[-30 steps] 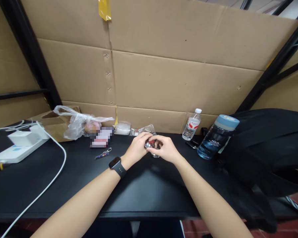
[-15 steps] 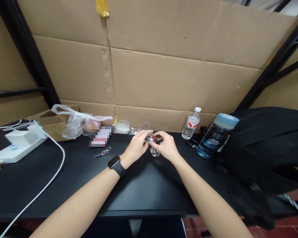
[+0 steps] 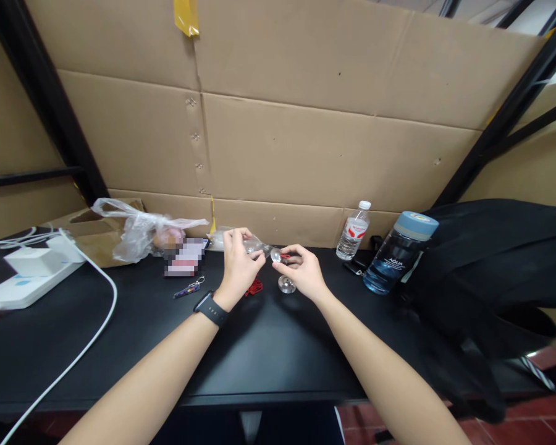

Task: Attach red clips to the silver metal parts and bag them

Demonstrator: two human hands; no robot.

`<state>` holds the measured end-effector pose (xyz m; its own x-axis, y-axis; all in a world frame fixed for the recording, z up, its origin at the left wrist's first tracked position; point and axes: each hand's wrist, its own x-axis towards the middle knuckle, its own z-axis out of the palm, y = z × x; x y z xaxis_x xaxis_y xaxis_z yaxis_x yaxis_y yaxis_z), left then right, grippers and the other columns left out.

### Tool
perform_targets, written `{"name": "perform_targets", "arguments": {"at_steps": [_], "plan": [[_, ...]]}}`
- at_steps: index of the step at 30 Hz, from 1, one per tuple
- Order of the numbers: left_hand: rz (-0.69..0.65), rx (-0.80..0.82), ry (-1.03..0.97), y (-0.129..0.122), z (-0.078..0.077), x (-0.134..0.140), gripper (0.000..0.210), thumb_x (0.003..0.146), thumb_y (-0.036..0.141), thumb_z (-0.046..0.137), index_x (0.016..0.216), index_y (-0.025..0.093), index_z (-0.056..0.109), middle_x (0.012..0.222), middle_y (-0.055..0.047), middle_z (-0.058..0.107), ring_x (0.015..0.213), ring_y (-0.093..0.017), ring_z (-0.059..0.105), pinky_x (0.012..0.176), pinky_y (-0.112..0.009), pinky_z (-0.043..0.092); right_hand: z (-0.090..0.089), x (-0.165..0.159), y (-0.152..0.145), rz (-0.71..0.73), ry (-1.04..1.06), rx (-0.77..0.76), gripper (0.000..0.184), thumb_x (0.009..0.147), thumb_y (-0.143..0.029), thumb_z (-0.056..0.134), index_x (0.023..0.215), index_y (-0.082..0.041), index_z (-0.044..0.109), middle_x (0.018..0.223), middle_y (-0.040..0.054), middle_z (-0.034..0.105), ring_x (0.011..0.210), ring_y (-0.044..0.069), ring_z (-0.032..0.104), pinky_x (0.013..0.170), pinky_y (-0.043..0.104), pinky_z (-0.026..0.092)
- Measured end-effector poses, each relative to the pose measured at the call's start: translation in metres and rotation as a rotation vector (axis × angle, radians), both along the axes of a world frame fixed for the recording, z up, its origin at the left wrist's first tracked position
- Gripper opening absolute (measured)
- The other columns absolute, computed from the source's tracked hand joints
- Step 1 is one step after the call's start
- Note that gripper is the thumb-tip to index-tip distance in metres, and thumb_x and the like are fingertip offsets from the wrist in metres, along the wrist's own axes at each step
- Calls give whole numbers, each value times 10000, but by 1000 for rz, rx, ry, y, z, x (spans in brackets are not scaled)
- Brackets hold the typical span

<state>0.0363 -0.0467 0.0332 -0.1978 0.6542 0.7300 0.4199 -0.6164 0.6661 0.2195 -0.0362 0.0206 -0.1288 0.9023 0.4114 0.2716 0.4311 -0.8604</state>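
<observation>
My right hand (image 3: 303,270) pinches a small clear, round, shiny piece (image 3: 275,254) between thumb and fingers, with a bit of red cord (image 3: 285,255) showing by the fingertips. Below it, a second clear round piece (image 3: 286,284) rests on the black table. My left hand (image 3: 238,266), with a dark watch on its wrist, is raised to the left, apart from the right. Its thumb and fingers are curled together; what they hold, if anything, cannot be made out. A clear plastic bag (image 3: 256,243) shows just behind them. Under this hand lies a bundle of red cord (image 3: 254,286).
A water bottle (image 3: 353,232) and a blue-lidded bottle (image 3: 393,256) stand right, beside a black bag (image 3: 482,266). Leftward are a keychain (image 3: 188,288), a phone-like item (image 3: 188,256), a tied plastic bag (image 3: 141,228), a cardboard box (image 3: 97,238) and a power strip (image 3: 32,278).
My left hand has moved left, away from my right hand, which keeps the clear round piece. The red cord bundle on the table has come into view. The view has shifted slightly.
</observation>
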Motion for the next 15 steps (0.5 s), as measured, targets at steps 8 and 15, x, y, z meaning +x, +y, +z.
{"name": "perform_targets", "arguments": {"at_steps": [8,15], "plan": [[-24,-22,148,20,-3,-31,851,718,-14,659,1460,291,374,1593,-140,145,1500,-351,252,960,-417,598,11,6,-3,5,-62,10,375,680,-416,828,928,-189,660,818,35,726,576,145,665,527,241,530],[-118,-8,573,20,9,-52,897,773,-82,523,1541,332,311,1680,-109,-99,1507,-351,263,1044,-425,536,13,13,0,7,-158,139,305,707,-376,813,911,-194,676,922,44,727,713,159,678,609,257,530]]}}
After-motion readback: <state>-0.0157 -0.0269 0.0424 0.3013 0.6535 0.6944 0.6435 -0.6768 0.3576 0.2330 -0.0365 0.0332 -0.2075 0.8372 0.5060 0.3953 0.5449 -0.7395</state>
